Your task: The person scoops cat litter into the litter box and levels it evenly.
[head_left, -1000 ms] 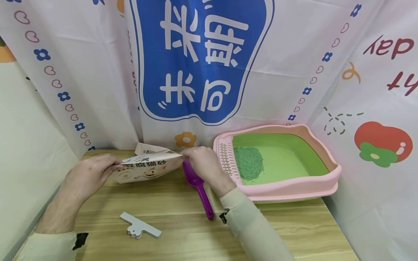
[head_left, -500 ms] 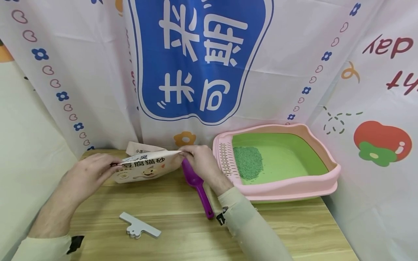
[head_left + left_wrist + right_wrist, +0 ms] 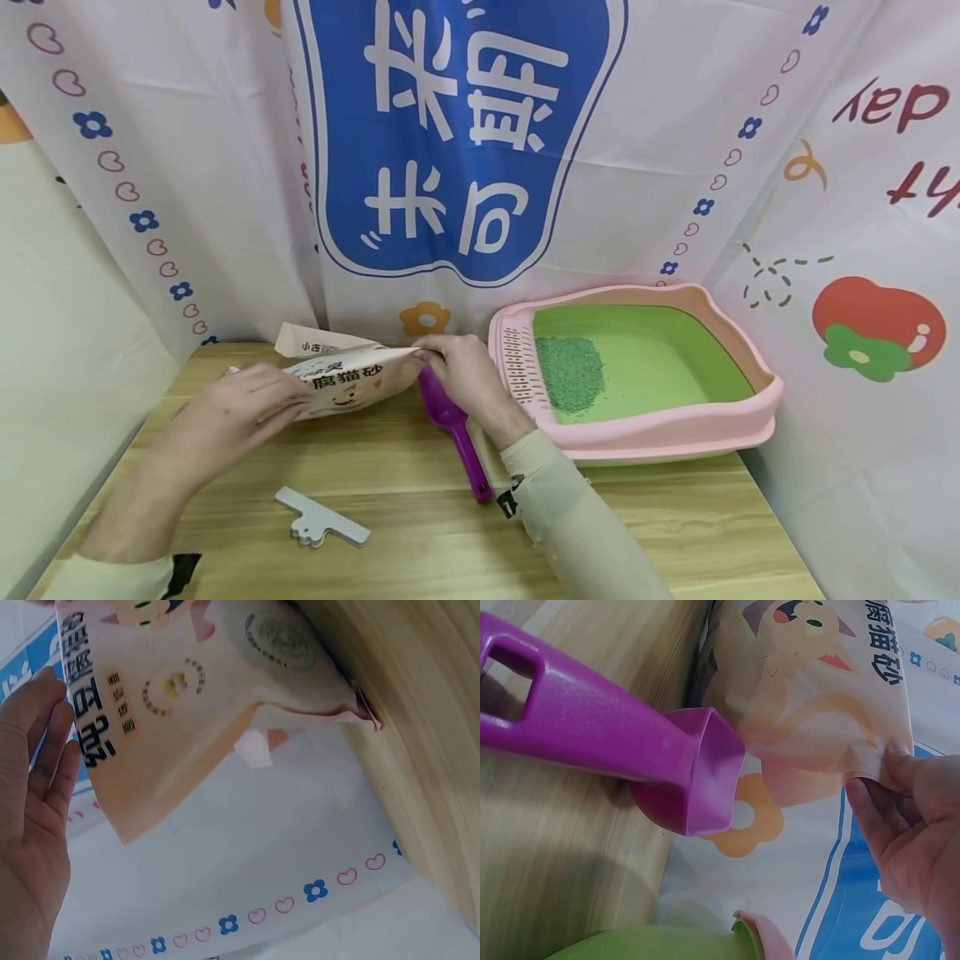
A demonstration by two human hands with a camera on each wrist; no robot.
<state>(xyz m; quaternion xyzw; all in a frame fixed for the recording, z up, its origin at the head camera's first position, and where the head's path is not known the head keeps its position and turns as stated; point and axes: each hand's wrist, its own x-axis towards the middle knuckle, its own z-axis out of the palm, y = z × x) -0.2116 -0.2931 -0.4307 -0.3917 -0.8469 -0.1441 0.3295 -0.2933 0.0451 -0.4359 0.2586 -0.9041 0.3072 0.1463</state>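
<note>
A pale peach cat litter bag (image 3: 352,392), printed with a cartoon cat, stands at the back left of the table, its top folded over. My right hand (image 3: 468,375) pinches the right end of the fold between thumb and fingers, as the right wrist view confirms. Across the bag's left end reaches my left hand (image 3: 240,412); in the left wrist view its fingers (image 3: 56,765) lie fairly straight along the top edge, and the bag's left corner (image 3: 124,817) sticks out loose below them. Part of the bag's back flap (image 3: 303,337) rises behind the fold.
A purple litter scoop (image 3: 467,454) lies just right of the bag, under my right forearm. Further right stands a pink-rimmed green litter box (image 3: 660,437) with green litter pellets (image 3: 573,375) inside. A grey bag clip (image 3: 322,521) lies on the wooden table (image 3: 420,550) near the front.
My left hand has let go of the bag's left corner and moved right along the fold. The back flap has shifted left. My right hand has kept its pinch with little movement.
</note>
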